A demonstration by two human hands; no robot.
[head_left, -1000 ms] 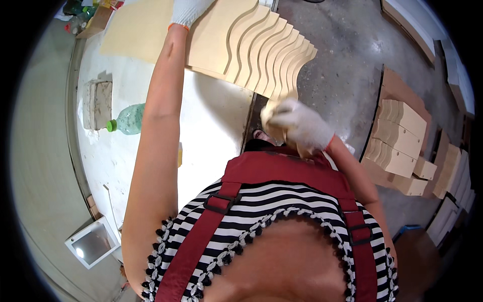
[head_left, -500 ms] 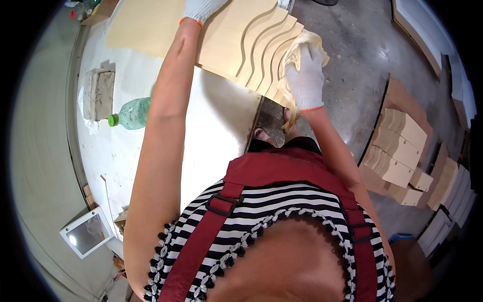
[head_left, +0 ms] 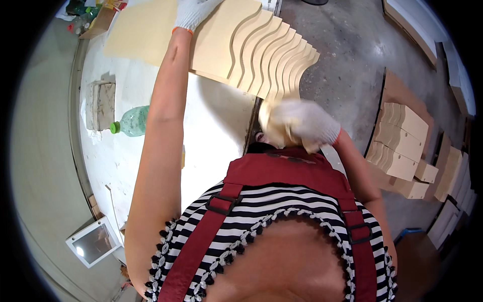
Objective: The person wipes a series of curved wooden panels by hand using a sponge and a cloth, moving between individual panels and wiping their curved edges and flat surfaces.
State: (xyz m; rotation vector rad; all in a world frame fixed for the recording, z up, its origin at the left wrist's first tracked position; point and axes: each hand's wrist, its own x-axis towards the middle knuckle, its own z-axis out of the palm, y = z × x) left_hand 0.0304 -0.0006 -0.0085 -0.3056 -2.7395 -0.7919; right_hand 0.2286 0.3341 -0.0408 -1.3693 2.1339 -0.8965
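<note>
A fanned stack of pale wooden boards point(head_left: 214, 48) with wavy ends lies on the white table point(head_left: 216, 126), its stepped edges reaching past the table's right side. My left hand point(head_left: 193, 14), in a white knit glove, rests flat on the boards at the upper edge of view, where its fingertips are cut off. My right hand point(head_left: 309, 121), gloved the same way, is closed round a crumpled cream cloth point(head_left: 273, 123). That hand is blurred by motion and sits just below the near corner of the stack, in front of my red apron point(head_left: 282, 171).
Left of my forearm lie a green-capped plastic bottle point(head_left: 133, 121) and a worn rectangular block point(head_left: 104, 106). A white-framed panel point(head_left: 94, 241) is at lower left. More wavy-ended boards point(head_left: 400, 143) are stacked on cardboard on the floor to the right.
My right hand has drawn the cloth off the wavy edges, down toward my body. More stepped edges of the boards now show. My left hand stays on the stack.
</note>
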